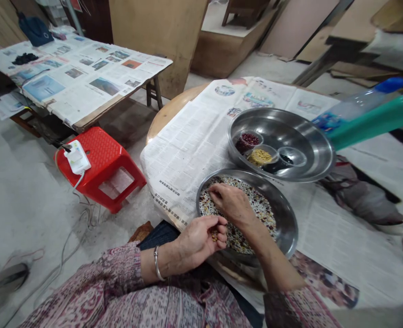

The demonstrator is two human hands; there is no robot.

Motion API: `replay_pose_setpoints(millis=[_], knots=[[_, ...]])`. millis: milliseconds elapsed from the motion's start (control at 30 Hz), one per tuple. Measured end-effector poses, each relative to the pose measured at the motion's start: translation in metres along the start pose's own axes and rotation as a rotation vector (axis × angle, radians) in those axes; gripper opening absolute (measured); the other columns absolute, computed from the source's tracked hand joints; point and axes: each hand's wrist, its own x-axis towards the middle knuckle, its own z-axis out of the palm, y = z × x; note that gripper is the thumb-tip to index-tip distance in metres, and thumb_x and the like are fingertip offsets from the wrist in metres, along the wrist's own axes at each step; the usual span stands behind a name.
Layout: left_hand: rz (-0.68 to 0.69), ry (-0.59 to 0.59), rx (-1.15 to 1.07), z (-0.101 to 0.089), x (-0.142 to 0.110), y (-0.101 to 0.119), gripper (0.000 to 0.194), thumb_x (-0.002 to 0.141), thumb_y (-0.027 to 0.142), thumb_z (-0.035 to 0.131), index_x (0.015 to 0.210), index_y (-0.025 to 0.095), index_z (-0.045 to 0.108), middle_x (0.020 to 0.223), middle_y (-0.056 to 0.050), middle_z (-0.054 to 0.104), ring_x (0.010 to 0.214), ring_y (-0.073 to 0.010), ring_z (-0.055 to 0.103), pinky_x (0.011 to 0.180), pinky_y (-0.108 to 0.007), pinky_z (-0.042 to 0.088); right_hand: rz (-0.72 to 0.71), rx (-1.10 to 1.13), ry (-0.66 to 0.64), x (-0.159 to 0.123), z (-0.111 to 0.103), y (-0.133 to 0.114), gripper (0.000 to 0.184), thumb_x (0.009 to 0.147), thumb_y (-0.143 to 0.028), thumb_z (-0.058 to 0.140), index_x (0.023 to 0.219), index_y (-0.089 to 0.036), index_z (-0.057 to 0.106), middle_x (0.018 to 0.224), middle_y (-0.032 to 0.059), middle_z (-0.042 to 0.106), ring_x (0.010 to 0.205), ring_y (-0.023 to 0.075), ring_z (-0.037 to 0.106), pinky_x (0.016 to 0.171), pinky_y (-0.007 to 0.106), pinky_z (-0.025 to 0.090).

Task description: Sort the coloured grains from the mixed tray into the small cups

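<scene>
The mixed grains (261, 205), white with dark and yellow bits, lie spread across the near bowl (287, 223), and right there at the far left of the spread is the right hand (233, 202)! Its fingers are bunched narrow, tips down at the grains; whether they pinch any, I can't tell. Just nearer and to the left, the left hand (199, 241) sits at the bowl's near left rim, palm up, fingers curled in, thumb close to them, and there are yellowish grains (215, 237) cupped inside. A bracelet (158, 264) rings that wrist.

Just beyond the bowl, the wide steel basin (312, 141) holds three clear cups: red beans (250, 138) on the left, yellow pieces (260, 157) nearer, dark ones (286, 159) to the right. Newspaper (177, 155) lies under it all. Far right, a blue-capped bottle (361, 102); off left, a red stool (102, 141) bearing a white power strip (77, 157).
</scene>
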Motion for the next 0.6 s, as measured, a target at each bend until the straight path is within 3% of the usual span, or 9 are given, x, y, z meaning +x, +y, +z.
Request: replay_pose_setpoints(millis=[200,333,433,500,600], knots=[[0.008,0.052,-0.03,0.0,0.002,0.004,0.011,0.087,0.014,0.052,0.079,0.009,0.058,0.067,0.0,0.049,0.053,-0.0059,0.044,0.054,-0.018,0.034,0.174,0.205,0.117,-0.02,-0.015,0.011,0.026,0.086,-0.034,0.053,0.093,-0.021,0.074,0.089,0.0066,0.075,0.075,0.0212,0.069,0.068,0.031,0.048],[0.03,0.105,-0.046,0.009,0.009,0.006,0.014,0.089,0.013,0.05,0.087,0.007,0.063,0.076,-0.006,0.059,0.067,-0.011,0.058,0.07,-0.023,0.046,0.27,0.351,0.178,-0.041,-0.035,0.009,0.026,0.083,-0.039,0.057,0.091,-0.021,0.075,0.085,0.0058,0.075,0.07,0.0201,0.069,0.064,0.03,0.05],[0.04,0.103,-0.065,0.016,0.016,0.006,0.02,0.092,0.014,0.045,0.085,0.007,0.063,0.081,-0.009,0.062,0.072,-0.0122,0.059,0.077,-0.026,0.047,0.215,0.505,0.054,-0.053,-0.051,0.006,0.026,0.08,-0.043,0.064,0.09,-0.022,0.075,0.083,0.005,0.075,0.07,0.0194,0.069,0.064,0.029,0.053],[0.073,0.117,-0.062,0.019,0.02,0.006,0.022,0.092,0.013,0.042,0.081,0.008,0.061,0.077,-0.007,0.06,0.068,-0.0102,0.056,0.072,-0.023,0.046,0.211,0.583,-0.016,-0.055,-0.056,0.007,0.03,0.078,-0.047,0.067,0.092,-0.022,0.075,0.084,0.0053,0.075,0.07,0.0192,0.069,0.062,0.029,0.054],[0.026,0.112,-0.035,0.02,0.02,0.006,0.023,0.093,0.017,0.044,0.072,0.013,0.051,0.064,0.001,0.049,0.053,-0.0059,0.044,0.053,-0.017,0.034,0.268,0.607,0.068,-0.048,-0.052,0.012,0.03,0.079,-0.047,0.067,0.09,-0.021,0.075,0.083,0.0055,0.075,0.068,0.0185,0.067,0.061,0.03,0.053]])
